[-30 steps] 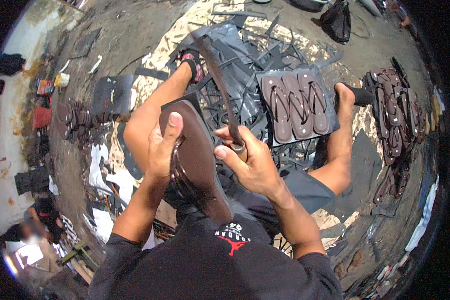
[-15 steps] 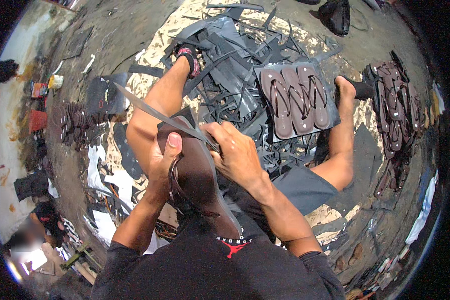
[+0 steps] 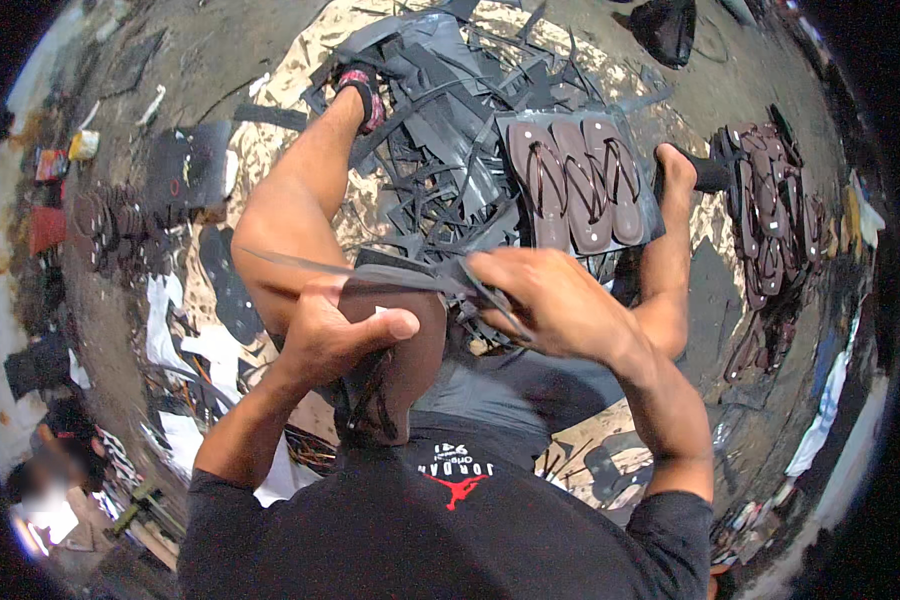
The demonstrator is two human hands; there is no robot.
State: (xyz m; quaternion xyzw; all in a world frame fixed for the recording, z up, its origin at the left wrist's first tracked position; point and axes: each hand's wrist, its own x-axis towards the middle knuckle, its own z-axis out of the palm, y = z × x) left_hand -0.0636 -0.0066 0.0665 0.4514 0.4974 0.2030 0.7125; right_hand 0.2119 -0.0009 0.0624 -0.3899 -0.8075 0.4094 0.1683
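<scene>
On the far floor I see a heap of dark rubber straps (image 3: 440, 130) with three finished brown sandals (image 3: 582, 180) lying at its right, while near me my left hand (image 3: 335, 335) clamps a brown sandal sole (image 3: 395, 375) and my right hand (image 3: 550, 300) grips its thin strap (image 3: 370, 272).

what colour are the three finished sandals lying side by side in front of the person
Dark brown soles with darker straps; the three sandals show clearly in the head view.

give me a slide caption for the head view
Left hand steadies a brown rubber sandal sole while right hand pulls a dark strap.
</scene>
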